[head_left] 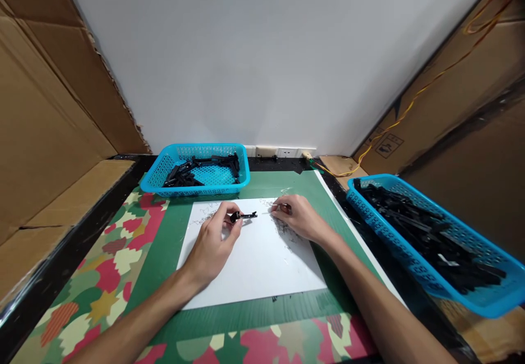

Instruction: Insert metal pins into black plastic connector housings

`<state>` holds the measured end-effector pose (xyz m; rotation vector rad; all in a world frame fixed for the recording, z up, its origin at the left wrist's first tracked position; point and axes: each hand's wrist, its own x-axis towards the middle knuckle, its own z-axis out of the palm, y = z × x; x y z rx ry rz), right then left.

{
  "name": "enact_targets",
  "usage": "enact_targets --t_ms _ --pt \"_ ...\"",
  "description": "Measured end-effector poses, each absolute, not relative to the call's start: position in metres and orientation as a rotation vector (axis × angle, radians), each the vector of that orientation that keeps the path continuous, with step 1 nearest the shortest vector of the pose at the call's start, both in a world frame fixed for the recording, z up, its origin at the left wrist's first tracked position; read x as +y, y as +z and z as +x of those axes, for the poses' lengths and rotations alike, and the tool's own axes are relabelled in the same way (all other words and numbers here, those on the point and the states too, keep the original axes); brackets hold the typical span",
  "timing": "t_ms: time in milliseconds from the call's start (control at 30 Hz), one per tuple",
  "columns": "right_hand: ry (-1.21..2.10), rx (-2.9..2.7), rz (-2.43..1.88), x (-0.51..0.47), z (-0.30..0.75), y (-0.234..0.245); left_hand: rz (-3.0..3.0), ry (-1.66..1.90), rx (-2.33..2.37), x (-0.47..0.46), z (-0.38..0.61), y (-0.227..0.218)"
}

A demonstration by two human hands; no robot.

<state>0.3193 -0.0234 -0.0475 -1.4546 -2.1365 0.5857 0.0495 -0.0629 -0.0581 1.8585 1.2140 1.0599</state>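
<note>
Left hand point(213, 241) pinches a black part point(243, 216) above the white sheet point(254, 265). Right hand point(301, 219), just beside it, closes its fingers on a thin tool point(281, 206). Blue baskets point(172, 159) point(369, 211) of black parts sit behind and to the right.

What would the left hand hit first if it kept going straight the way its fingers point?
Probably the right hand: the left hand points its black part rightward across the white sheet, though depth is unclear.
</note>
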Motion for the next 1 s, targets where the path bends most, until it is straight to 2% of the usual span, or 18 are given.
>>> enact_targets --t_ms 333,667,1000 --pt "0.716 -2.059 -1.371 -0.029 0.314 -0.042 1.864 1.034 1.257 -0.063 0.046 -0.060" --pt "1.418 -1.457 -1.012 -0.029 0.306 -0.031 1.747 1.088 1.163 -0.062 0.048 -0.061" --pt "1.482 -1.531 -1.030 -0.038 0.291 -0.030 1.656 1.077 1.030 -0.062 0.052 -0.055"
